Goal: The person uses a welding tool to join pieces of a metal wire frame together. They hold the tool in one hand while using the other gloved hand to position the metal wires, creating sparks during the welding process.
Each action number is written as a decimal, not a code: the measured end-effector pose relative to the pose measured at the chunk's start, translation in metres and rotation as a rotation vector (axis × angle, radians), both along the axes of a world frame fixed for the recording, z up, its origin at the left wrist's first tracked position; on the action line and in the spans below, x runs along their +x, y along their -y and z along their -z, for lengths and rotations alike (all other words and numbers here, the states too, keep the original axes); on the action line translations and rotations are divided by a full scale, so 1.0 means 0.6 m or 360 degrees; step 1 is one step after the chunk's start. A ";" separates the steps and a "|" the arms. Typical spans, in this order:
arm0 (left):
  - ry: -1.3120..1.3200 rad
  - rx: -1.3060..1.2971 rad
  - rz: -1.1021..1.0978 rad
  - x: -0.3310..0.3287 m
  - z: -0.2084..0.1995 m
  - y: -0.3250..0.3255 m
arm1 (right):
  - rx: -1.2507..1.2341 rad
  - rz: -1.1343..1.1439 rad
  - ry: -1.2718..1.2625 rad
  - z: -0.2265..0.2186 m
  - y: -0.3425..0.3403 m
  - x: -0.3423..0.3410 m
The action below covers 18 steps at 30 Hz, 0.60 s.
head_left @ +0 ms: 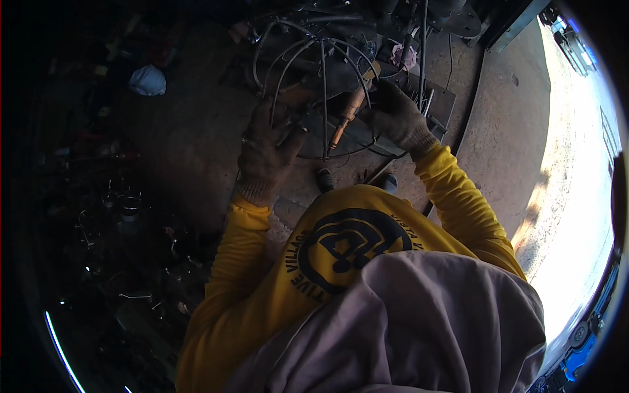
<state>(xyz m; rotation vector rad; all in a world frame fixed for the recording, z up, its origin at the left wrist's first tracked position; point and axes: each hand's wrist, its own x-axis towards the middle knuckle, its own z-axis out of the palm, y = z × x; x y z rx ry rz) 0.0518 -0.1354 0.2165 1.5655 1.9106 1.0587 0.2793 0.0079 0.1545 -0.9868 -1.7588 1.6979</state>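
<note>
A round cage of dark bent metal rods, domed like a basket frame, is held up in front of me. My left hand, in a dark knitted work glove, grips its left side, with the thumb pointing inward. My right hand, gloved the same way, has its fingers around the right side, though shadow hides the fingertips. A copper-coloured, stepped cylindrical piece shows at a slant between the rods near my right hand. I cannot tell whether it touches that hand.
Dark metal parts and a flat plate stand beyond the cage, beside an upright rod. A pale bundle lies on the floor at far left. Metal odds and ends crowd the dim lower left. Bright sunlit ground lies right.
</note>
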 end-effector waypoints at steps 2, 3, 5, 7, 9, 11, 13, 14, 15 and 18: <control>0.0087 0.0120 -0.0045 -0.024 0.019 -0.004 | 0.0039 0.0046 0.0113 -0.028 0.003 -0.017; 0.0110 0.0122 -0.0029 -0.037 0.027 -0.007 | 0.0073 0.0068 0.0223 -0.046 0.008 -0.028; -0.0008 0.0155 0.0013 -0.068 0.041 -0.014 | 0.0194 0.0150 0.0380 -0.053 0.019 -0.057; 0.0228 0.0170 0.0028 -0.100 0.059 -0.018 | 0.0318 0.0239 0.0544 -0.068 0.029 -0.085; 0.0465 0.0175 0.0049 -0.126 0.068 -0.019 | 0.0413 0.0264 0.0537 -0.090 0.038 -0.109; 0.0943 0.0080 0.0111 -0.145 0.067 -0.022 | 0.0481 0.0257 0.0523 -0.081 0.041 -0.124; 0.1105 -0.0020 0.0101 -0.165 0.067 -0.027 | 0.0551 0.0259 0.0520 -0.081 0.036 -0.130; 0.1235 -0.0120 0.0059 -0.172 0.067 -0.030 | 0.0335 0.0226 0.0135 -0.084 0.032 -0.124; 0.1252 -0.0137 0.0084 -0.179 0.066 -0.030 | 0.0117 0.0189 -0.0262 -0.083 0.029 -0.121; 0.1254 -0.0109 0.0053 -0.195 0.067 -0.030 | -0.0276 0.0619 -0.0659 -0.075 0.026 -0.114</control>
